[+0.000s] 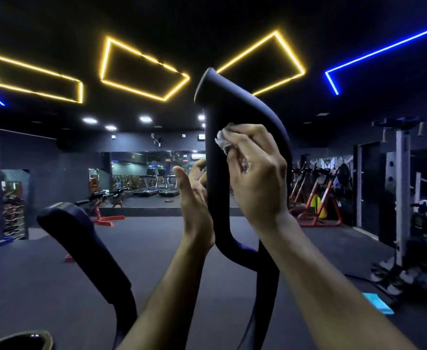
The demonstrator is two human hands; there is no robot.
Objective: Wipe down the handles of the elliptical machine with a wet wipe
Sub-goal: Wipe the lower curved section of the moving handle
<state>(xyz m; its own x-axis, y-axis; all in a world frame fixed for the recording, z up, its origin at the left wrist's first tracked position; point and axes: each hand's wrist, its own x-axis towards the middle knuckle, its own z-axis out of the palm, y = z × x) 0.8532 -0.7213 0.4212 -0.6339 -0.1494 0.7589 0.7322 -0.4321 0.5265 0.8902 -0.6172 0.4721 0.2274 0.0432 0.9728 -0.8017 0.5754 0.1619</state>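
A crumpled wet wipe (223,140) is pinched by the curled fingers of the right hand (256,178) against the looped elliptical handle (216,157); the left hand (194,198) – fingers extended, partly hidden – is laid beside the handle's lower bar.

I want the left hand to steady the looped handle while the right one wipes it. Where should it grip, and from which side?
Grip the near-vertical front bar of the looped handle just below the wet wipe, coming from the left. The left hand is already there, and the right hand occupies the right side. That straight, round section looks slim enough for fingers to wrap.
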